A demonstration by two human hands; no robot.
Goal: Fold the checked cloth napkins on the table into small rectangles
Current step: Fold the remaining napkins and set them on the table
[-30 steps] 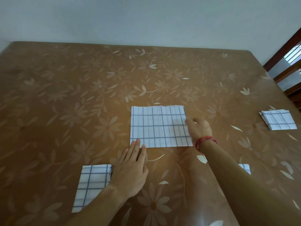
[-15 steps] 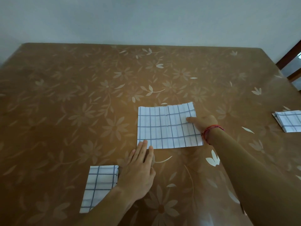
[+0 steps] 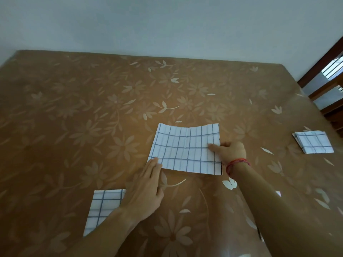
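A white napkin with blue checks (image 3: 187,148) lies folded into a wide rectangle at the middle of the table. My right hand (image 3: 231,152) pinches its right edge, thumb on top of the cloth. My left hand (image 3: 145,188) lies flat with straight fingers, their tips pressing the napkin's near left corner. A second checked napkin (image 3: 104,204) lies at the near left, partly under my left forearm. A small folded stack of checked napkins (image 3: 313,143) sits at the right.
The table (image 3: 92,108) wears a brown cloth with pale flowers and runs back to a white wall. Dark wooden chair rails (image 3: 332,86) stand past the table's far right corner. A scrap of white cloth (image 3: 278,193) peeks from behind my right forearm.
My right hand has slid down the napkin's right edge and now pinches it with the thumb on top. My left hand's fingertips have moved onto the near left corner.
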